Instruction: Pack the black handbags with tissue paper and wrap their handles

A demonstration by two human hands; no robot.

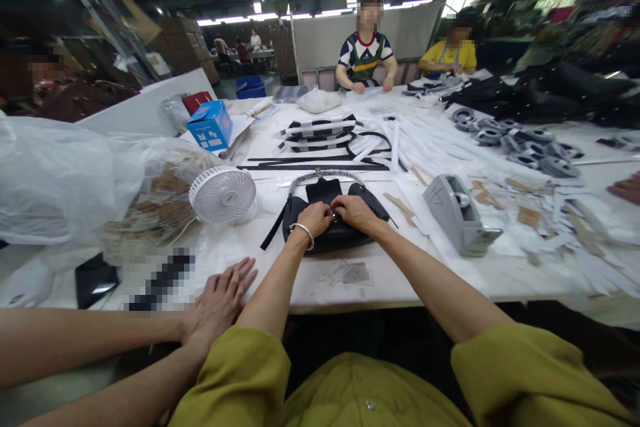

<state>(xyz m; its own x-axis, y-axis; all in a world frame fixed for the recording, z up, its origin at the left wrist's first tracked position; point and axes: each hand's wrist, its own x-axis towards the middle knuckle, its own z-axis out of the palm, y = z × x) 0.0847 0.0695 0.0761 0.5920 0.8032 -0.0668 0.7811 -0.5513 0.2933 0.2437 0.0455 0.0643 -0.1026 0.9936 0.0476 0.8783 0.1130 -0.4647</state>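
A black handbag (340,235) lies on the white table in front of me, its wrapped handle arched toward the back and a black strap hanging out at its left. My left hand (316,219), with a bangle at the wrist, has its fingers pinched at the middle of the bag's front. Right beside it, my right hand (354,211) pinches the same spot, near a small metal fitting. The fingertips nearly meet there, and the exact part between them is too small to make out.
A white fan (223,195) and a blue box (210,125) stand at the left. A grey tape dispenser (457,215) is at the right. Another person's hands (220,300) rest on the table edge at left. Black straps (315,165) lie behind the bag.
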